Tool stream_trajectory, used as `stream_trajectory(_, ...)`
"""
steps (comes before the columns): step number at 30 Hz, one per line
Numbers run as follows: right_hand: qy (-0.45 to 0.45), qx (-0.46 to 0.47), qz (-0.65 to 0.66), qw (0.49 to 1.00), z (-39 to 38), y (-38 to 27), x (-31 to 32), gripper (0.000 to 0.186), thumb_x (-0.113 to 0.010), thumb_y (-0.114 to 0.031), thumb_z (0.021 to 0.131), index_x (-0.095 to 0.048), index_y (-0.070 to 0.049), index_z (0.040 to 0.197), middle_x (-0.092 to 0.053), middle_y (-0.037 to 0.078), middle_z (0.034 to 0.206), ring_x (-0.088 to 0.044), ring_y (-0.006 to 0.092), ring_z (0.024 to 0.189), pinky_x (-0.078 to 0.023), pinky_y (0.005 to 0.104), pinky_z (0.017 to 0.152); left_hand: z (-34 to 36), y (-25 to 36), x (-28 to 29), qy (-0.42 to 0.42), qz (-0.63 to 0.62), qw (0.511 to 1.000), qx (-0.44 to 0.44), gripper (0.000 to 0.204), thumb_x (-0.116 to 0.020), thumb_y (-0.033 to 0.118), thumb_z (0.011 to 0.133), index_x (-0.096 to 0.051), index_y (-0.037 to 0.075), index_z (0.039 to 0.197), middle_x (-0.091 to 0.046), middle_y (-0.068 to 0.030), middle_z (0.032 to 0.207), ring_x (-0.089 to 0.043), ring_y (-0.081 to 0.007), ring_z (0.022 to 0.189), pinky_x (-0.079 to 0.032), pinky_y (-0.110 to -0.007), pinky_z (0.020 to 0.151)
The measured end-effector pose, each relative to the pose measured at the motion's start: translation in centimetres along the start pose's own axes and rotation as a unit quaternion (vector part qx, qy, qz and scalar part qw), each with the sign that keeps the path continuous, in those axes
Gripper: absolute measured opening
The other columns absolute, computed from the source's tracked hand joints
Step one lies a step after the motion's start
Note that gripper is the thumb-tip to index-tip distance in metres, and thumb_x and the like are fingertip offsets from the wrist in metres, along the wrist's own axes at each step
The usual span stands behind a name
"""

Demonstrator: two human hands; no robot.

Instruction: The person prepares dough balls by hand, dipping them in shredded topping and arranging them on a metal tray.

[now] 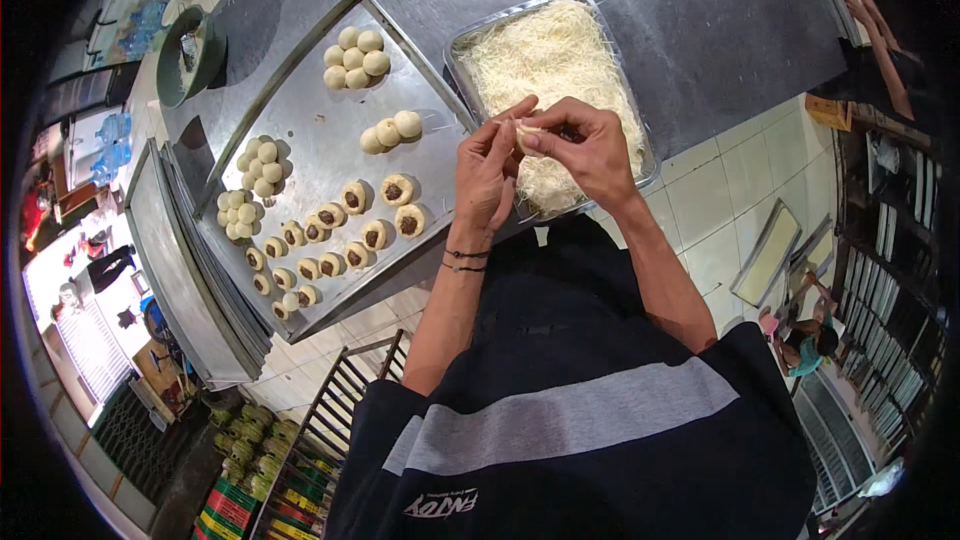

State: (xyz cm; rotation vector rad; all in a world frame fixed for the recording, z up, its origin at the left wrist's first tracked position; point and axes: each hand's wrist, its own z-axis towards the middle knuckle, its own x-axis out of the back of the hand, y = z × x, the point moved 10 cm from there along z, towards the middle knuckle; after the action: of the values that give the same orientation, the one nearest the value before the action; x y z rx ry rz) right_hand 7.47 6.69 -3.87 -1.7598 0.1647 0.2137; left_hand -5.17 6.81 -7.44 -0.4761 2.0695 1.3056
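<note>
Both hands meet over the near-left part of a metal tray heaped with pale shredded cheese. Between their fingertips is a small piece of pale dough, mostly covered by the fingers. My left hand pinches it from the left, and my right hand grips it with thumb and fingers. To the left, a large tilted baking tray carries rows of dough rounds with dark filling. Plain dough balls sit in clusters, one at the far side, others at the left edge.
A green bowl stands at the far left of the grey table. Stacked metal trays lean left of the baking tray. A dark slatted rack is below it. Another person's arms show at the far right; someone else is lower right.
</note>
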Motion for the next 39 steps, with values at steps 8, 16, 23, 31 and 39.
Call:
stream_trajectory(8,0.02,0.217,-0.221,0.951,-2.2,-5.7,-1.7,0.018,-0.081,0.001,0.084,-0.076,0.002,0.101,-0.064,0.009,0.108,-0.07,0.0137,0.08,-0.058,0.0269,0.066,-1.5,4.2,-3.4,-0.008,0.254,0.955,-0.155,0.055,-0.051,0.024,0.112,-0.034,0.009,0.162,-0.069,-0.0214,0.13,-0.069,-0.0168,0.111,-0.058,-0.025,0.083)
stream_trajectory(16,0.005,0.126,-0.147,0.981,-1.3,-5.1,-3.0,0.012,-0.075,0.007,0.085,-0.066,0.005,0.092,-0.067,0.008,0.092,-0.067,0.0135,0.072,-0.053,0.0288,0.062,-3.3,6.9,-5.9,-0.125,0.149,0.957,-0.217,0.076,-0.03,0.05,0.112,0.009,0.017,0.167,-0.031,-0.0184,0.168,-0.033,-0.0318,0.154,-0.03,-0.043,0.123)
stream_trajectory(23,-0.086,0.016,-0.127,0.988,-1.7,-1.8,-5.1,0.022,-0.074,0.008,0.088,-0.072,0.003,0.109,-0.069,0.007,0.1,-0.067,0.0131,0.078,-0.054,0.0266,0.066,-3.9,1.6,2.7,0.056,0.243,0.967,-0.058,0.042,-0.042,0.039,0.114,-0.059,0.001,0.123,-0.063,-0.007,0.1,-0.058,-0.0093,0.084,-0.049,-0.026,0.071)
stream_trajectory(31,-0.005,0.155,-0.286,0.946,-1.6,-1.9,-3.9,0.018,-0.071,0.006,0.086,-0.075,0.001,0.102,-0.072,0.011,0.087,-0.07,0.0211,0.075,-0.056,0.0341,0.069,-4.1,0.4,3.4,0.103,0.083,0.987,-0.093,0.02,-0.059,0.014,0.108,-0.067,-0.002,0.116,-0.068,-0.0032,0.106,-0.062,-0.0083,0.091,-0.051,-0.024,0.077)
stream_trajectory(39,0.027,0.005,-0.163,0.986,1.5,0.3,-4.5,0.044,-0.072,-0.011,0.094,-0.059,0.001,0.134,-0.077,0.019,0.096,-0.074,0.016,0.087,-0.058,0.0307,0.076,-3.1,7.0,0.0,0.166,0.51,0.804,-0.255,0.07,-0.079,-0.001,0.078,-0.056,0.003,0.143,-0.061,-0.0146,0.112,-0.058,-0.0333,0.111,-0.049,-0.042,0.098)
